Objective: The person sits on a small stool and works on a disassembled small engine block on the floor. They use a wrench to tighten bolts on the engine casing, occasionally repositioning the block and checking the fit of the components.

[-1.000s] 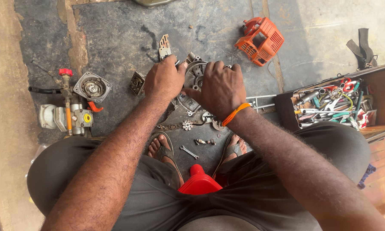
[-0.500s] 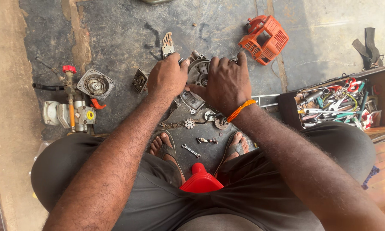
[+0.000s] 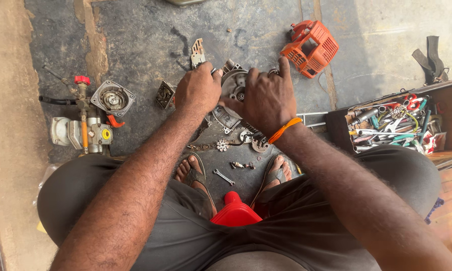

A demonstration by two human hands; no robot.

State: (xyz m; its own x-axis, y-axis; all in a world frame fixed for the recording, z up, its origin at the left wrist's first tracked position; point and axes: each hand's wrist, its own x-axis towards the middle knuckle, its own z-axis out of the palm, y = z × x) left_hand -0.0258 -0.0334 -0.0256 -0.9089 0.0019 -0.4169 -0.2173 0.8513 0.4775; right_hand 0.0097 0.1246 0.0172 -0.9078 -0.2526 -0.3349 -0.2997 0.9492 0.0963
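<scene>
Both hands on small grey engine block [image 3: 234, 85] lying on dark floor [image 3: 135, 30] just ahead of sandalled feet. Left hand [image 3: 198, 90] fingers curled shut on block's left edge; right hand [image 3: 266, 98] fingers clamped over its top right. Loose gears [image 3: 222, 145] and spanner [image 3: 223, 176] near feet. Orange cover [image 3: 311, 47] beyond, toolbox [image 3: 397, 123] right, carburettor assembly [image 3: 83, 130] left.

No labels, signs or screens to see; the only package-like thing is the open brown box [image 3: 439, 100] of tools (far right)
</scene>
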